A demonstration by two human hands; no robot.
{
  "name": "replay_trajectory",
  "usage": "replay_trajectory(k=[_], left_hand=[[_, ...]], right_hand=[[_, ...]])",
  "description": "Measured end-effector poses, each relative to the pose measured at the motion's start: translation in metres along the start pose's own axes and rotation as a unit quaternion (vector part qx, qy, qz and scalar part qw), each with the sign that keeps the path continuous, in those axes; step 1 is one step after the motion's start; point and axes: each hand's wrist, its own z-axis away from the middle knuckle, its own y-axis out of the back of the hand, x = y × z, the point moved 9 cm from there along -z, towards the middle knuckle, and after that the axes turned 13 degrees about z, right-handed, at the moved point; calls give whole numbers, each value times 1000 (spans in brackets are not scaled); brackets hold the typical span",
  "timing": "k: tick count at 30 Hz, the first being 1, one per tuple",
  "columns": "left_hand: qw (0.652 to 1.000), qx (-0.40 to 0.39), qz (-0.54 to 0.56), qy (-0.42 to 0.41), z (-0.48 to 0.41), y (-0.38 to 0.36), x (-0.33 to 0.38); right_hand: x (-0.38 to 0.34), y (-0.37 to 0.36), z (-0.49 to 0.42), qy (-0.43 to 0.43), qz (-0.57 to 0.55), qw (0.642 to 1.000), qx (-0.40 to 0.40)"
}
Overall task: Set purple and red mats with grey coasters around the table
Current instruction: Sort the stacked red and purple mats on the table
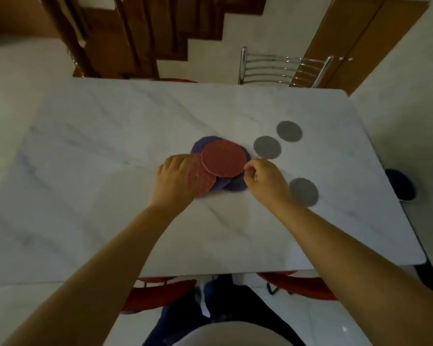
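A loose pile of round mats lies in the middle of the white marble table (pixel 85 171). On top is a red mat (pixel 223 158); a second red mat (pixel 201 181) pokes out below it, and purple mats (pixel 205 143) show underneath. My left hand (pixel 175 178) rests on the lower red mat's left edge. My right hand (pixel 265 181) pinches the top red mat's right edge with its fingertips. Three grey coasters lie to the right: one far (pixel 289 131), one nearer the pile (pixel 267 147), one beside my right wrist (pixel 304 192).
A chrome-backed chair (pixel 283 67) stands at the table's far side. Red chair seats (pixel 160 293) (pixel 298 283) sit under the near edge. A dark round object (pixel 400 184) lies beyond the right edge. A wooden staircase rises behind.
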Motion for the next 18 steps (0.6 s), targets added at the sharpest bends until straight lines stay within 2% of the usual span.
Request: replay_trajectory(k=[7,18], left_hand=[[995,-25,-15,96,-21,-49,-24],[988,-12,-3,154,-19,-69,-41]], right_hand=[[58,-58,-44,-51,99,983,-145],[70,-112,-84,-105,153,954,-236]])
